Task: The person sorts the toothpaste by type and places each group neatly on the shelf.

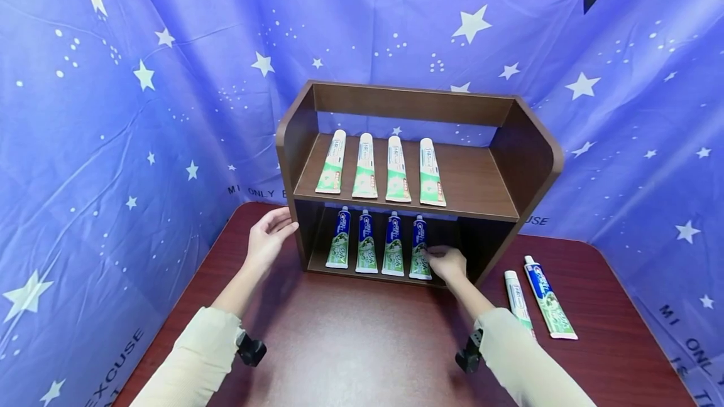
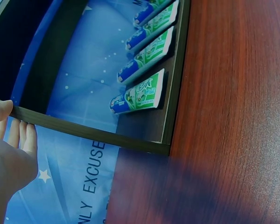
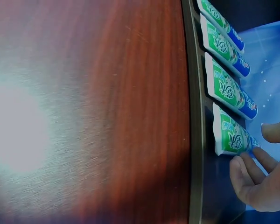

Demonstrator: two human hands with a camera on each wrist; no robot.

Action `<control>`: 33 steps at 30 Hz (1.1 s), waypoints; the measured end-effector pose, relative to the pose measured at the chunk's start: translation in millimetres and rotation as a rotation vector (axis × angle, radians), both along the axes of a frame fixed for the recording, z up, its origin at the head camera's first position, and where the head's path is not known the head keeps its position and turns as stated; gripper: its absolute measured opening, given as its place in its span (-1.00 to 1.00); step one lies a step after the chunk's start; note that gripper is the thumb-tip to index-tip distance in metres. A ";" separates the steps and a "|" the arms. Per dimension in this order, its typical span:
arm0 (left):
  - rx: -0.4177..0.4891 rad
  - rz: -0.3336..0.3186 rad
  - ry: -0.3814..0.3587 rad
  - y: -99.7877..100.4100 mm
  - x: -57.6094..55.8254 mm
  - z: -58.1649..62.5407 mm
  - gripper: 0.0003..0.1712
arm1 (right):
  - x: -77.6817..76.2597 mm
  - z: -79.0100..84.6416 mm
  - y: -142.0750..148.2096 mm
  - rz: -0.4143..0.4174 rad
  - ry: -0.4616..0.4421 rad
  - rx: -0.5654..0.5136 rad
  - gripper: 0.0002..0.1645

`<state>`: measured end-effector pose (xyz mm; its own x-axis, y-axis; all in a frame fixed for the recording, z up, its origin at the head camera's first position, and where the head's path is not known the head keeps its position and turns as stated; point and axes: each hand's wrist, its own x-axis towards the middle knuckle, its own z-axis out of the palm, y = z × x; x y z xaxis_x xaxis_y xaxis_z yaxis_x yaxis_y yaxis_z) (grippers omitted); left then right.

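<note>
A dark brown two-tier shelf (image 1: 407, 209) stands on the table. My left hand (image 1: 268, 237) is at its left side panel; in the left wrist view the fingertips touch the panel's outer side and the thumb lies over its front edge. On the lower tier lies a row of several blue-and-green toothpaste tubes (image 1: 366, 244). My right hand (image 1: 449, 264) is at the rightmost toothpaste tube (image 3: 233, 135), its fingers touching the right side near the blue end. The thumb stands apart from the fingers. Several white-and-green toothpaste tubes (image 1: 398, 171) lie in a row on the upper tier.
Right of the shelf, a white-and-green tube (image 1: 517, 297) and a blue-and-green tube (image 1: 548, 297) lie on the reddish-brown table (image 1: 351, 338). The right sleeve partly covers the former. A blue star-patterned curtain (image 1: 186, 80) surrounds the table's back and sides.
</note>
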<state>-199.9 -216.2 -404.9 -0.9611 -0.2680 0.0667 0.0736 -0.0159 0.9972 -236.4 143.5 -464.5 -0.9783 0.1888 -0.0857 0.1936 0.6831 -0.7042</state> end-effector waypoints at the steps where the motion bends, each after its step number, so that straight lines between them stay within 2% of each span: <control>1: 0.007 -0.001 0.002 0.0 0.0 -0.2 -0.54 | 3.6 0.5 1.3 0.002 -0.003 -0.019 -0.60; 4: 0.023 -0.001 0.006 -0.6 0.2 -0.7 -0.54 | 11.8 0.6 5.2 0.013 -0.006 -0.048 -0.59; 13: 0.042 0.002 0.005 -0.6 0.5 -0.3 -0.56 | 31.1 0.3 17.0 0.032 0.008 -0.029 -0.65; 20: 0.046 0.003 -0.003 0.7 0.1 -0.3 -0.56 | 52.0 3.3 28.0 0.066 -0.061 -0.134 -0.63; 22: 0.040 -0.001 -0.008 0.5 0.2 -0.4 -0.55 | 57.6 2.8 31.9 0.065 -0.068 -0.135 -0.63; 27: 0.041 -0.005 -0.017 0.0 -1.0 -2.8 -0.55 | 70.7 -0.8 44.9 0.061 -0.056 -0.105 -0.63; 33: 0.063 -0.002 -0.010 -0.6 -2.4 -4.3 -0.58 | 79.8 -11.4 66.4 0.066 0.002 0.033 -0.66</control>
